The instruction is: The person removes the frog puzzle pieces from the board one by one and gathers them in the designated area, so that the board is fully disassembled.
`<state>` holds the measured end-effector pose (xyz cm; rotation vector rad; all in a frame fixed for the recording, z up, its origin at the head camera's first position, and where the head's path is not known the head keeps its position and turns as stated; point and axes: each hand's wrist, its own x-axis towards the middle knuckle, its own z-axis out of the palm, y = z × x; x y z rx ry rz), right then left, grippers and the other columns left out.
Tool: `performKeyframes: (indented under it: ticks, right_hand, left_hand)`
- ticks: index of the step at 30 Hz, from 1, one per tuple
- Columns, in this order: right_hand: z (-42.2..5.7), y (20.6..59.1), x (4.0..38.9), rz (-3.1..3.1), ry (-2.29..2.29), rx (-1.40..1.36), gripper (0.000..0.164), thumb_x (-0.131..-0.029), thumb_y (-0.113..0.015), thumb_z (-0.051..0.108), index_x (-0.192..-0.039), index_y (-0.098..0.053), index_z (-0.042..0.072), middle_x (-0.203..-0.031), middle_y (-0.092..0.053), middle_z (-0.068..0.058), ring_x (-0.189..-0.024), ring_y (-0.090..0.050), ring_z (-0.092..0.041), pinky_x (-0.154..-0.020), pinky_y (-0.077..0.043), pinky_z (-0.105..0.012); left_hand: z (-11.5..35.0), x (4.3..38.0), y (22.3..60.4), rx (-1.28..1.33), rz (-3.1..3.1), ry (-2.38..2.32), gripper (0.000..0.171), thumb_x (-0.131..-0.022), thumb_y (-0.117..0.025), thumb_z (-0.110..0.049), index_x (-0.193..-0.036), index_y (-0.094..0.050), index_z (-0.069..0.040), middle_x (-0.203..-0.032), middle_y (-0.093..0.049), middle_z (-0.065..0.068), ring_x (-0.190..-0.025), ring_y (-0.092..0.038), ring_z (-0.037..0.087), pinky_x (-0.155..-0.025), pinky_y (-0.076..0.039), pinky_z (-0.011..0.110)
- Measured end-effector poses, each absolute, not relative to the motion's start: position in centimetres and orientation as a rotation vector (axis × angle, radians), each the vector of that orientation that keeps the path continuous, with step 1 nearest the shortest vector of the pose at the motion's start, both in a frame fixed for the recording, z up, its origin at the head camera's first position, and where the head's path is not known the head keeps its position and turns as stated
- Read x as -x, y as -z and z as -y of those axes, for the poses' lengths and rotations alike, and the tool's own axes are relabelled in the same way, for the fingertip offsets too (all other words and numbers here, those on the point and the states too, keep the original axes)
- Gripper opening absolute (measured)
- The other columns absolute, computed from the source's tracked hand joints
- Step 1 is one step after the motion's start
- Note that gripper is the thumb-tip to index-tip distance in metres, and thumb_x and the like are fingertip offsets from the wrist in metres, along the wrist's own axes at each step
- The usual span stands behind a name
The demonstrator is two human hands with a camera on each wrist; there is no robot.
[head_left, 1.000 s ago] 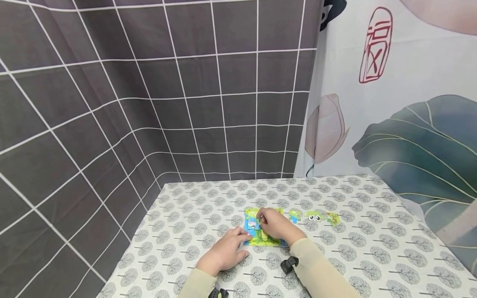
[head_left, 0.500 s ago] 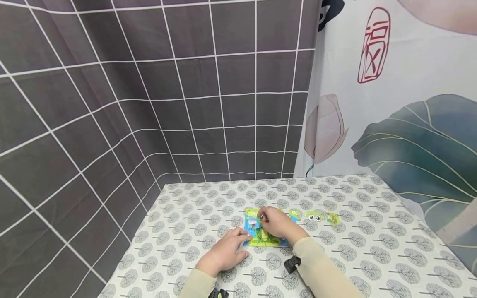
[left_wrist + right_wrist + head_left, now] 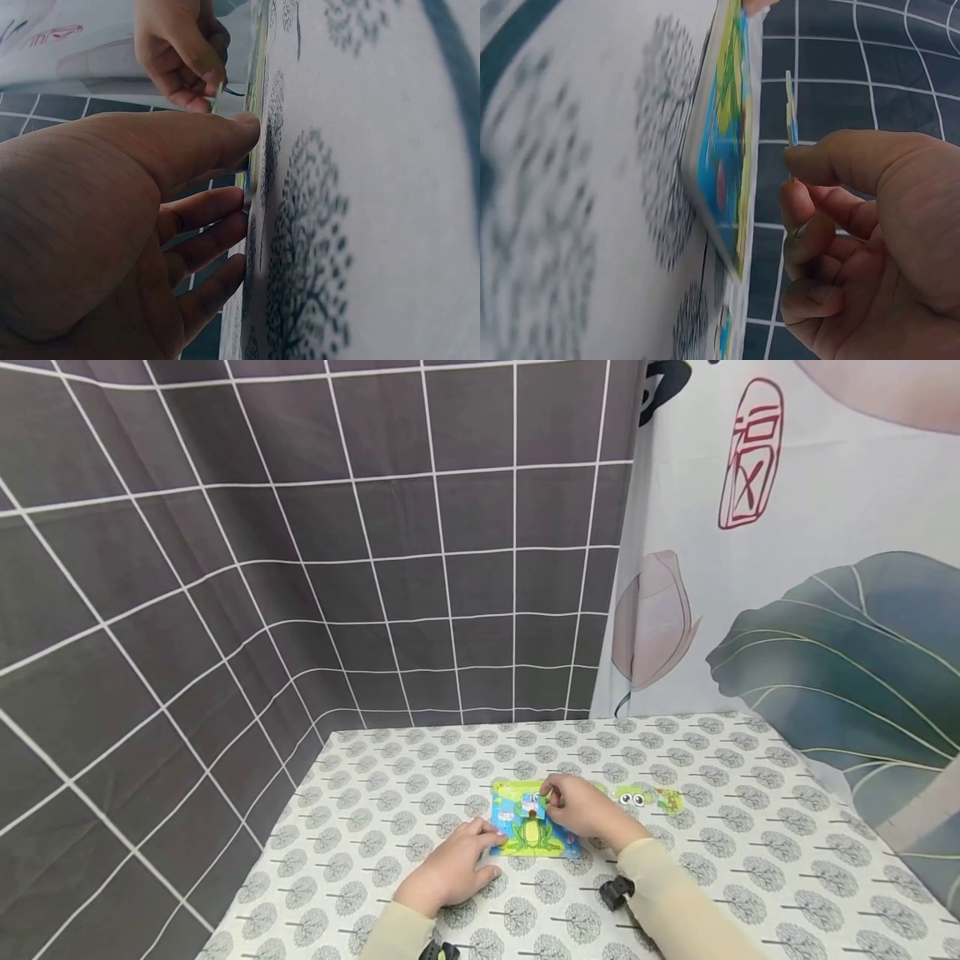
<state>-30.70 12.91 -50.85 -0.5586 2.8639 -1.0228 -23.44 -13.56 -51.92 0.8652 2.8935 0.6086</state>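
Observation:
A frog-picture puzzle board (image 3: 558, 845) lies on the patterned cloth in the head view. Above its middle, my right hand (image 3: 581, 810) pinches a small flat puzzle piece (image 3: 532, 807) between thumb and fingers. The right wrist view has this piece (image 3: 790, 112) edge-on, held clear of the board (image 3: 724, 150). At the board's lower left corner my left hand (image 3: 453, 864) rests with its fingers loosely extended, fingertips at the edge. From the left wrist view, the left hand (image 3: 97, 187) has its thumb by the board's side, and the right hand (image 3: 180, 52) is beyond.
Right of the board lie a piece with two big eyes (image 3: 632, 797) and a green-and-orange piece (image 3: 671, 802). Another piece (image 3: 724, 334) beside the board shows in the right wrist view. A dark grid curtain (image 3: 450, 652) hangs behind the tree-print cloth (image 3: 360, 827).
My right hand has moved from over the board's upper middle a little to the right, with the puzzle piece now visible in its pinch. The left hand has stayed put.

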Motion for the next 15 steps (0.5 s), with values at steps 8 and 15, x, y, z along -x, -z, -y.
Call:
performKeyframes:
  ticks: [8,15]
  right_hand:
    - [-15.0,51.3,30.7,-2.881,0.977,0.526,0.02,-0.092,-0.075,0.007,-0.109,-0.07,0.016,-0.081,-0.058,0.007,-0.068,-0.054,-0.011,-0.064,-0.05,-0.03]
    - [-16.6,51.3,30.1,-2.909,0.944,0.499,0.02,-0.09,-0.075,0.007,-0.107,-0.07,0.017,-0.081,-0.057,0.008,-0.069,-0.053,-0.01,-0.065,-0.05,-0.029]
  left_hand:
    - [13.6,23.4,51.8,-0.867,-2.889,-0.616,0.049,-0.097,-0.075,-0.029,-0.143,-0.065,-0.017,-0.137,-0.057,-0.006,-0.129,-0.053,0.019,-0.115,-0.046,0.042]
    - [13.5,23.3,51.7,-0.837,-2.877,-0.632,0.049,-0.096,-0.075,-0.029,-0.143,-0.066,-0.018,-0.135,-0.056,-0.008,-0.129,-0.053,0.018,-0.115,-0.046,0.041]
